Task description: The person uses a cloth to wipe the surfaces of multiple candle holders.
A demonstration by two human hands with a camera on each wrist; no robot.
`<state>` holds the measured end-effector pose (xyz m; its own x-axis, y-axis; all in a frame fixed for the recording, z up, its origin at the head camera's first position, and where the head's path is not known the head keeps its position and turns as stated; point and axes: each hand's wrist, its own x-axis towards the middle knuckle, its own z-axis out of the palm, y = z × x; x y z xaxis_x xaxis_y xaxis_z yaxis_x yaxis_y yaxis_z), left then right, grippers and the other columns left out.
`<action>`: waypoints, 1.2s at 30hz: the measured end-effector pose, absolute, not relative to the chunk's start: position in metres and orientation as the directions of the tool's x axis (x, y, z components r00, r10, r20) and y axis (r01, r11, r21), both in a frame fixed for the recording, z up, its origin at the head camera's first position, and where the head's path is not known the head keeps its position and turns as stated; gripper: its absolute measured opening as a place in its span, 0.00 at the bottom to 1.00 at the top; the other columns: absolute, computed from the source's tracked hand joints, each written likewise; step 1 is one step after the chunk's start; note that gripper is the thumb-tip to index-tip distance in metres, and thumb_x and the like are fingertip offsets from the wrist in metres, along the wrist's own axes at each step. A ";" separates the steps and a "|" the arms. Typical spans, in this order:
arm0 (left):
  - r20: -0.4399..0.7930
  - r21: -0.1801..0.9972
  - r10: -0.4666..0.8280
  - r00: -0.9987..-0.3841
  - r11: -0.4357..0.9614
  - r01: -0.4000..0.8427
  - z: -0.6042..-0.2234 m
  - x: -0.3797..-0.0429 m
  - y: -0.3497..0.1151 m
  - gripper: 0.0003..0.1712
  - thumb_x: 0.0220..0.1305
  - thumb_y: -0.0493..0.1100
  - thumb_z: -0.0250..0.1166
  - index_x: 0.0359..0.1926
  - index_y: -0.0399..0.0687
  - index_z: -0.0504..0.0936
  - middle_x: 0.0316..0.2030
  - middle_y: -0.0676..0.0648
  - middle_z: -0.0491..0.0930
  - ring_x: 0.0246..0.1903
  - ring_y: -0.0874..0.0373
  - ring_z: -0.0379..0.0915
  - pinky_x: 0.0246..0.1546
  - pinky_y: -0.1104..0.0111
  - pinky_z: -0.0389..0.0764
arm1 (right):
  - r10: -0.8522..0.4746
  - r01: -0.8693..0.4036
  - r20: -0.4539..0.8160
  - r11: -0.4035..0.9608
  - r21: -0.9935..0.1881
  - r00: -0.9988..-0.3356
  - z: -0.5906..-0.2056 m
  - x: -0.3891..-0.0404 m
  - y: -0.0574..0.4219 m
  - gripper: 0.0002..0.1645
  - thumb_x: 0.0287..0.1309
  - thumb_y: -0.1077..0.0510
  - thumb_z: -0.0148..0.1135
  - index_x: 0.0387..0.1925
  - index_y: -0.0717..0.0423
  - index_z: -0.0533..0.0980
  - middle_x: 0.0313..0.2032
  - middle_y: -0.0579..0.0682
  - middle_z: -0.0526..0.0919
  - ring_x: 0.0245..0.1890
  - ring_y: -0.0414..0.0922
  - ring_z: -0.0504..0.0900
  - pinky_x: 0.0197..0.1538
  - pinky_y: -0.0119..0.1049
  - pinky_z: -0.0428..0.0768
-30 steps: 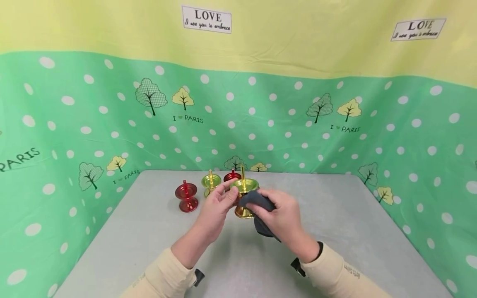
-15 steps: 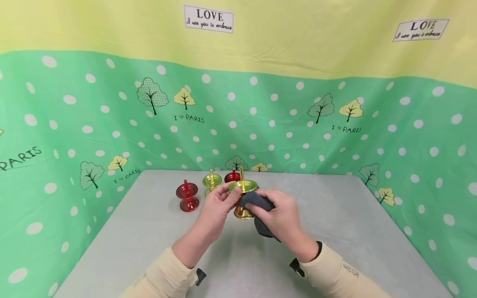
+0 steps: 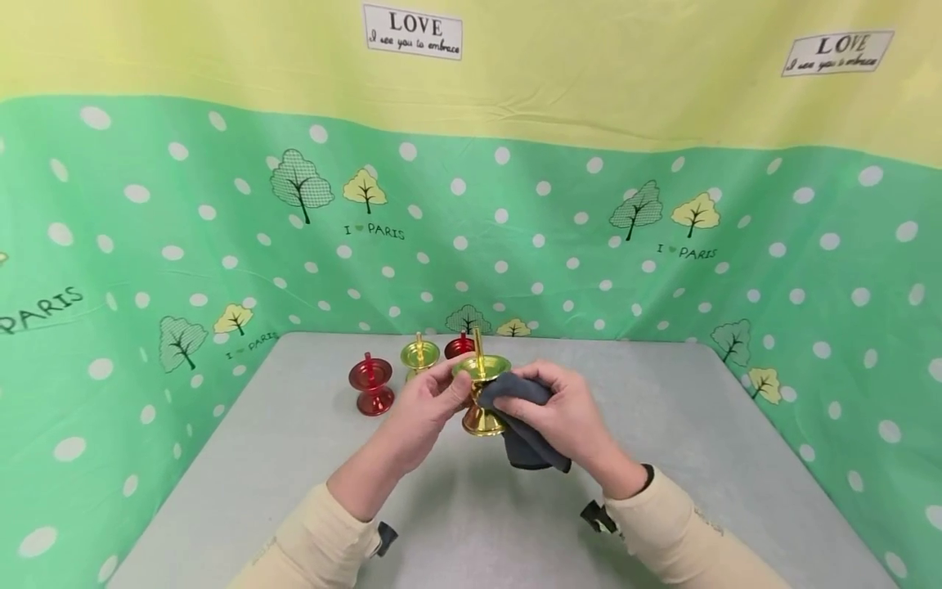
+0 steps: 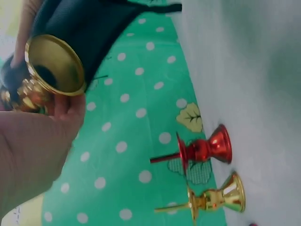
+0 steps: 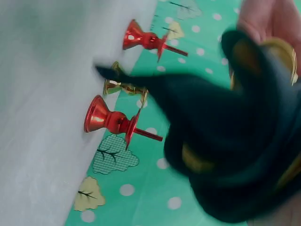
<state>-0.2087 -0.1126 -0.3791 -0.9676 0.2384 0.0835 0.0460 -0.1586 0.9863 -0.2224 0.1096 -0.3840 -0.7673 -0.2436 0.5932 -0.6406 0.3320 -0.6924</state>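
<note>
A shiny gold candlestick (image 3: 483, 422) with a shallow dish and an upright spike is held up over the table. My left hand (image 3: 423, 413) grips it around the stem, just under the dish. From the other side, my right hand (image 3: 570, 413) pinches a dark grey cloth (image 3: 533, 451) against the stem, and its loose end hangs below. The left wrist view shows the flared hollow foot of the gold candlestick (image 4: 55, 66) from beneath. The bunched cloth (image 5: 225, 113) covers much of the candlestick in the right wrist view.
Standing on the grey table (image 3: 662, 458) are a red candlestick (image 3: 375, 399) at left, a second gold one (image 3: 420, 355) behind the left hand, and another red one (image 3: 459, 348) at the back, partly hidden. A green and yellow printed curtain (image 3: 500, 213) encloses the table.
My right hand and the cloth have shifted slightly to the right, showing more of the gold stem. The left hand keeps its grip on the candlestick, nearly in place.
</note>
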 end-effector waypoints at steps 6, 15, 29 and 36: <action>0.093 0.979 0.103 -0.990 -0.193 0.072 -0.385 -0.208 -0.099 0.33 0.76 0.45 0.68 0.75 0.39 0.70 0.67 0.36 0.80 0.62 0.55 0.83 0.64 0.69 0.82 | -0.274 -0.772 0.907 0.630 -0.083 -0.321 -0.395 -0.220 0.098 0.19 0.45 0.55 0.88 0.38 0.57 0.89 0.37 0.54 0.94 0.29 0.48 0.89 0.31 0.43 0.85; 0.157 0.971 0.255 -0.954 -0.214 0.103 -0.383 -0.209 -0.112 0.41 0.71 0.55 0.70 0.77 0.42 0.70 0.70 0.35 0.75 0.64 0.56 0.82 0.69 0.62 0.79 | -0.261 -0.770 0.730 0.329 -0.547 -0.631 -0.385 -0.224 0.109 0.18 0.47 0.65 0.86 0.41 0.53 0.88 0.40 0.53 0.93 0.37 0.42 0.90 0.39 0.31 0.86; 0.163 0.976 0.125 -0.979 -0.163 0.141 -0.384 -0.207 -0.104 0.33 0.74 0.51 0.69 0.73 0.41 0.75 0.63 0.38 0.84 0.58 0.57 0.86 0.62 0.68 0.84 | -0.250 -0.801 0.802 0.441 -0.405 -0.543 -0.385 -0.218 0.104 0.18 0.45 0.60 0.88 0.39 0.55 0.89 0.38 0.53 0.94 0.33 0.44 0.89 0.35 0.39 0.87; 0.150 0.976 0.253 -0.956 -0.190 0.103 -0.383 -0.209 -0.111 0.36 0.79 0.54 0.60 0.79 0.41 0.69 0.69 0.37 0.78 0.63 0.56 0.83 0.69 0.62 0.80 | -0.246 -0.734 0.707 0.401 -0.549 -0.663 -0.381 -0.215 0.108 0.17 0.48 0.58 0.87 0.40 0.51 0.89 0.35 0.49 0.92 0.32 0.41 0.87 0.34 0.37 0.85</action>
